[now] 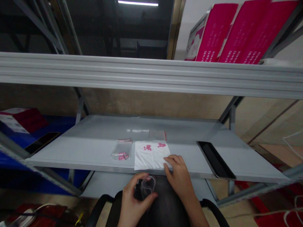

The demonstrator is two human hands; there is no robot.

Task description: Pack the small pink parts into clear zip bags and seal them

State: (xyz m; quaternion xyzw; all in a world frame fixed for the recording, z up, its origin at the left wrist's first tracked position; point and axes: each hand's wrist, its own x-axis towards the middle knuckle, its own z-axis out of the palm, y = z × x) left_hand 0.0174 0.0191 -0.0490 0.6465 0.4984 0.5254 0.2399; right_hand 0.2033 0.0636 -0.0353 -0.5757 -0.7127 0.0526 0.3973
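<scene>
My left hand (133, 201) is low, below the shelf edge, with its fingers curled round a small clear plastic cup (147, 186). My right hand (178, 175) rests on the front right corner of a white sheet (150, 157), fingers bent and pressing on it. Two little heaps of pink beads (147, 147) lie on the sheet's far part. Left of the sheet lies a small clear zip bag (121, 149) with pink beads inside. Another clear bag (157, 135) lies just behind the sheet.
The grey metal shelf (94, 142) has a black tray (215, 159) at its right front. An upper shelf beam (151, 74) crosses above, carrying magenta boxes (227, 31). A dark phone-like slab (41, 142) and a red box (23, 119) sit left.
</scene>
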